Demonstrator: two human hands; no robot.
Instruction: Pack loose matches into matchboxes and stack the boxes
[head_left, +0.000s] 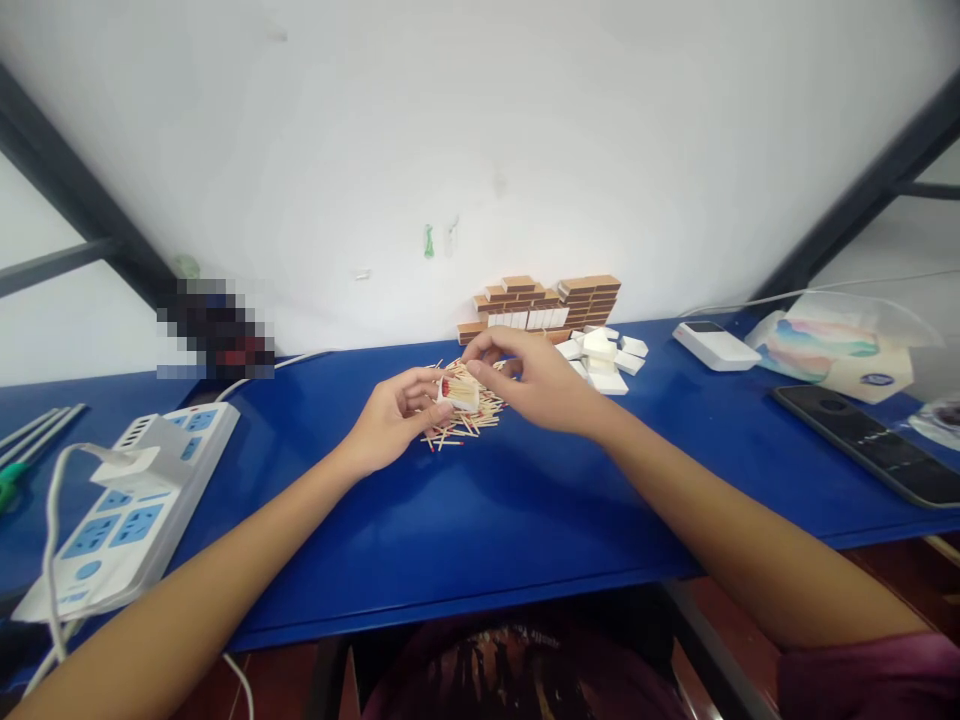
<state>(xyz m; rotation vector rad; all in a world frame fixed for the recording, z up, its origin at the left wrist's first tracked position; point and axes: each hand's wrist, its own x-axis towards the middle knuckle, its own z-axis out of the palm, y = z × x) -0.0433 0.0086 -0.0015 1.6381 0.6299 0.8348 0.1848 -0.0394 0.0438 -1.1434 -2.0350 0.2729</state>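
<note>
My left hand holds a small white matchbox tray filled with red-tipped matches, just above a loose pile of matches on the blue table. My right hand hovers over the tray with thumb and fingers pinched at its top edge; whether it grips a match I cannot tell. Behind the hands, stacked brown matchbox sleeves stand against the wall. Several empty white trays lie beside them.
A white power strip with a plugged-in cable lies at the left. At the right are a white device, a tissue pack and a dark phone. Black frame bars slant down at both sides.
</note>
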